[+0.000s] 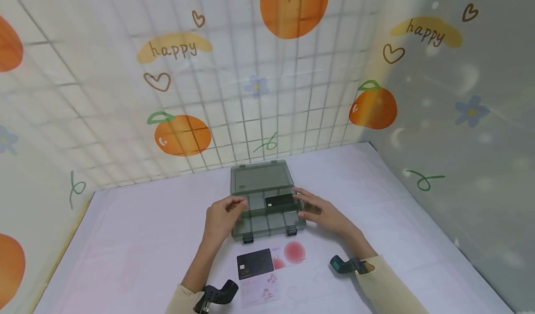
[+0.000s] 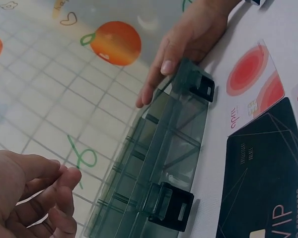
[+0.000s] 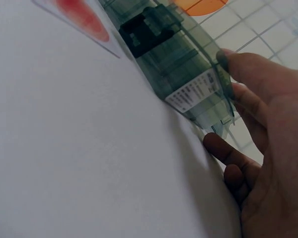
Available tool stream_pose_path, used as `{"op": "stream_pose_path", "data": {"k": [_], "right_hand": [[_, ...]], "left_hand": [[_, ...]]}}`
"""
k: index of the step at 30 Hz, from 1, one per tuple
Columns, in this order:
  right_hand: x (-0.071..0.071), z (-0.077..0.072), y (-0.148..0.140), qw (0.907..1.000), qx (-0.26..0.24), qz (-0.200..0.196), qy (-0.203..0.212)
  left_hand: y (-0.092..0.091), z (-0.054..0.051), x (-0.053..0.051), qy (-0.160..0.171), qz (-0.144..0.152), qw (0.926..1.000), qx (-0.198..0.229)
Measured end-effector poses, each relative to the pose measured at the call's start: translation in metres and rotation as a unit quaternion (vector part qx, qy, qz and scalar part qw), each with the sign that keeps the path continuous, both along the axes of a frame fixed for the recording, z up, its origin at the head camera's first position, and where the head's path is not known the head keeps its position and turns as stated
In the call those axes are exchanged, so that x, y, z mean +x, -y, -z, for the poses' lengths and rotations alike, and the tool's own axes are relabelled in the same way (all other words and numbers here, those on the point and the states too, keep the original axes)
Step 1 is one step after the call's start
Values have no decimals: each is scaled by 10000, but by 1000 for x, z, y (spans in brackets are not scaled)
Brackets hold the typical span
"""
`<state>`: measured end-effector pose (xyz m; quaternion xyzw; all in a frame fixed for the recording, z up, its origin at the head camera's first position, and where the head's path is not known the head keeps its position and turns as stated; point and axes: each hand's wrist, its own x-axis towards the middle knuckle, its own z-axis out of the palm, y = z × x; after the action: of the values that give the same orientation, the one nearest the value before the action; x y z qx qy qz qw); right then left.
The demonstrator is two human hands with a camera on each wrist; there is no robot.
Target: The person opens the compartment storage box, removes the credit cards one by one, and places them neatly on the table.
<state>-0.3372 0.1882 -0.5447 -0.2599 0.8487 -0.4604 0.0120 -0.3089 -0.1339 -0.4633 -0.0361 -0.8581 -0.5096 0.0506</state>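
A translucent grey-green compartment box (image 1: 267,219) stands on the white table, its lid (image 1: 262,176) folded back. Inside, a black card (image 1: 280,200) lies across the right back compartments. My left hand (image 1: 223,217) is over the box's left side, thumb and index fingertips together; in the left wrist view nothing shows between them. A pinkish patch, its kind unclear, shows beside those fingertips in the head view. My right hand (image 1: 328,214) rests against the box's right end, fingers spread along it and mostly extended. That touch also shows in the right wrist view, beside a white label (image 3: 193,91).
In front of the box lie a black VIP card (image 1: 255,263), a card with red circles (image 1: 294,252) and a pale pink card (image 1: 260,291), close together. Two dark latches (image 1: 248,238) hang on the box's front. A curtain printed with oranges (image 1: 182,135) stands behind the table.
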Motion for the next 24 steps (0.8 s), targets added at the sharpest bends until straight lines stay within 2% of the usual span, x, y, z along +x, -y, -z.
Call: {"op": "stream_pose_path", "data": {"k": [9,12,19,24], "right_hand": [[0,-1,-1,9998,144,-3,103],[-1,1,-1,9998,114,-38,181],[-4,4,-3,9996,277,51,13],[0,3,-3,9999,169,18,0]], "left_hand": [[-3,2,-12,-193,199,9992,-304],[-4,4,-16,-209,173,9989,-374],[-14,6,-26,-305,337,9980,-450],[-19,9,-29,-294,368,9974,-542]]}}
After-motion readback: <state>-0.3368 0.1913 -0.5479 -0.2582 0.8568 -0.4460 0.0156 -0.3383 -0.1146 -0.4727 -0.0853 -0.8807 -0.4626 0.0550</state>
